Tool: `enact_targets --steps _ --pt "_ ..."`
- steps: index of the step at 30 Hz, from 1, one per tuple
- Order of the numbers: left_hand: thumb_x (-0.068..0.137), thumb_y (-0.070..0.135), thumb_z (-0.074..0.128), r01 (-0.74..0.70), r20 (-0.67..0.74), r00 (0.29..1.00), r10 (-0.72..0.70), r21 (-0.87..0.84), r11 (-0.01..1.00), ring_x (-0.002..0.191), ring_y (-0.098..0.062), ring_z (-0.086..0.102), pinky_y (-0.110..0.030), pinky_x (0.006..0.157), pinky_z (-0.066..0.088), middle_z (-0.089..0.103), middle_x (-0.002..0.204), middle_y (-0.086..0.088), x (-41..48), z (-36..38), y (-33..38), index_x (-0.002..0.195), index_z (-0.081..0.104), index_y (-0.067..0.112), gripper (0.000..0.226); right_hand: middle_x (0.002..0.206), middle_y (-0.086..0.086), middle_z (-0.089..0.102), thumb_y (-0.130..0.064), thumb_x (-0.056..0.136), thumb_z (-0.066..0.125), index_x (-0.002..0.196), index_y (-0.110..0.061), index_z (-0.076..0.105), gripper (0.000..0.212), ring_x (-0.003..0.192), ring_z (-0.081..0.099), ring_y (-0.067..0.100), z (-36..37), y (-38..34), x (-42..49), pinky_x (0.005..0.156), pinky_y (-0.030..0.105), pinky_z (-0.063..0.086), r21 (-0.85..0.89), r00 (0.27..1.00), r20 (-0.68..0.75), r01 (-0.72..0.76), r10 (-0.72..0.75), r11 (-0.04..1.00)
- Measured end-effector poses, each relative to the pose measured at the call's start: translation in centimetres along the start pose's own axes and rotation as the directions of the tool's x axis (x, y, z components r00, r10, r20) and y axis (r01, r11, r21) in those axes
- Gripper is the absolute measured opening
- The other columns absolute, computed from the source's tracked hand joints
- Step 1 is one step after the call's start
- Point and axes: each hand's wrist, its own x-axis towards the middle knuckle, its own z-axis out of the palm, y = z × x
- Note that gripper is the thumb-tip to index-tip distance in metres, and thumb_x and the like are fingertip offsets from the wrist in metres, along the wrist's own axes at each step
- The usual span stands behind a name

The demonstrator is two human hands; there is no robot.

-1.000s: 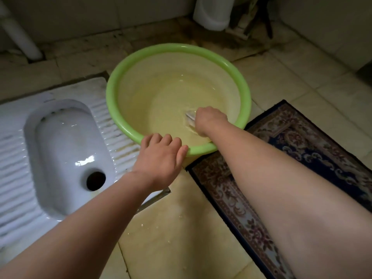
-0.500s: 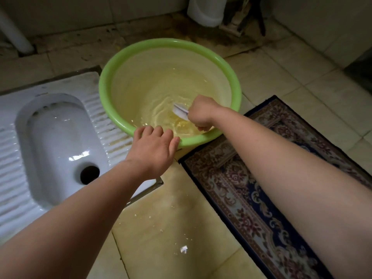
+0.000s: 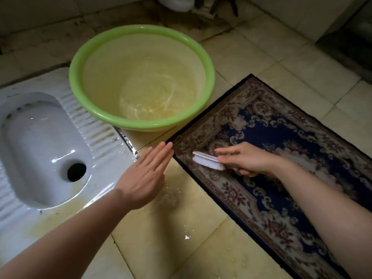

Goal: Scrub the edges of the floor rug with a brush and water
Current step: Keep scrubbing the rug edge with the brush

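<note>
You look down on a floor of pale yellowish tiles [image 3: 171,248], wet in patches. On your left, a white squat toilet pan [image 3: 40,148] sits flush in it. Tiled walls [image 3: 40,13] close the far side, grimy at their foot, where a white vessel [image 3: 175,5], perhaps a bucket, stands. The light is dim.

Squat toilet [image 3: 40,150]: we see it white, ribbed, sunk in the floor;
Floor tiles [image 3: 181,252]: beige, wet, right of the squat toilet;
White container [image 3: 175,4]: beyond the squat toilet, against the wall

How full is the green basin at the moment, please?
Partly full: rippling water covers the bottom of the basin, well below its rim.
</note>
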Motion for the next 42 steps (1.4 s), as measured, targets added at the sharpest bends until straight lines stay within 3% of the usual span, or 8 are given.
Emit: enact_targets --steps 4,7,14,19,24,29,35,42 --pt "0.074 0.049 -0.016 0.180 0.174 0.972 -0.156 -0.132 0.975 0.144 -0.017 -0.020 -0.028 0.115 -0.015 -0.016 0.158 -0.003 2.1 1.1 1.0 0.151 -0.009 0.016 0.084 0.110 -0.003 0.068 -0.037 0.100 0.042 0.137 -0.031 0.052 0.039 0.081 0.064 0.014 5.6 3.8 2.7 0.064 0.029 0.049 -0.066 0.870 -0.489 0.043 -0.070 0.997" --pt "0.085 0.050 -0.008 0.177 0.239 0.960 -0.145 -0.118 0.977 0.145 -0.016 -0.016 -0.034 0.118 -0.007 -0.016 0.158 -0.002 3.2 1.5 2.1 0.151 -0.008 0.018 0.074 0.134 -0.011 0.057 -0.041 0.099 0.041 0.134 -0.030 0.054 0.039 0.107 0.062 0.006 11.6 5.5 2.1 0.087 0.026 0.052 -0.115 0.928 -0.292 0.205 -0.231 0.972" --pt "0.068 0.052 -0.022 0.146 0.327 0.940 -0.099 -0.122 0.982 0.145 -0.014 -0.017 -0.035 0.117 -0.011 -0.015 0.158 0.001 3.0 2.1 2.5 0.152 -0.006 0.022 0.090 0.099 0.009 0.068 -0.035 0.102 0.035 0.143 -0.033 0.042 0.041 0.086 0.065 0.029 5.7 7.5 2.2 0.065 0.032 0.044 -0.015 0.733 -0.681 -0.030 0.011 0.999" --pt "0.086 0.045 -0.006 0.167 0.326 0.938 -0.120 -0.121 0.978 0.145 -0.014 -0.014 -0.034 0.117 -0.008 -0.013 0.159 0.001 3.2 2.3 2.6 0.152 -0.004 0.021 0.070 0.059 -0.030 0.058 -0.038 0.101 0.040 0.140 -0.040 0.039 0.039 0.042 0.048 0.002 10.1 7.0 -1.1 0.044 0.011 0.034 -0.195 0.912 -0.319 0.203 -0.258 0.959" --pt "0.101 0.040 0.012 0.204 0.340 0.928 -0.154 -0.116 0.972 0.146 -0.016 -0.013 -0.035 0.119 -0.007 -0.012 0.159 -0.002 3.3 2.1 3.5 0.152 -0.004 0.018 0.058 0.107 0.009 0.068 -0.035 0.102 0.035 0.144 -0.030 0.040 0.042 0.093 0.063 0.026 6.0 9.5 0.4 0.083 0.035 0.049 0.121 0.687 -0.716 -0.052 0.123 0.991" --pt "0.101 0.040 0.017 0.226 0.343 0.919 -0.196 -0.051 0.973 0.147 -0.019 -0.006 -0.039 0.118 -0.004 -0.005 0.160 -0.004 3.6 1.1 4.4 0.152 0.003 0.016 0.059 0.060 -0.017 0.051 -0.040 0.100 0.040 0.138 -0.042 0.039 0.038 0.041 0.042 0.001 12.3 10.0 -3.6 0.042 0.012 0.034 -0.173 0.892 -0.384 0.184 -0.238 0.968" --pt "0.090 0.046 -0.007 0.118 0.310 0.946 -0.089 -0.074 0.990 0.146 -0.014 -0.013 -0.039 0.118 -0.009 -0.011 0.159 0.001 3.0 1.8 7.6 0.152 -0.001 0.021 0.067 0.104 0.013 0.068 -0.034 0.103 0.032 0.146 -0.032 0.036 0.043 0.078 0.060 0.020 6.9 13.4 -3.2 0.067 0.028 0.047 0.151 0.625 -0.759 -0.103 0.182 0.983" --pt "0.091 0.045 -0.004 0.079 0.364 0.930 -0.053 -0.055 0.995 0.145 -0.014 -0.016 -0.036 0.118 -0.012 -0.018 0.157 -0.002 2.7 2.7 9.9 0.151 -0.010 0.017 0.067 0.093 -0.024 0.069 -0.041 0.101 0.035 0.138 -0.047 0.038 0.038 0.053 0.051 -0.001 10.8 15.7 -7.5 0.054 0.019 0.044 -0.183 0.860 -0.468 0.129 -0.202 0.975"
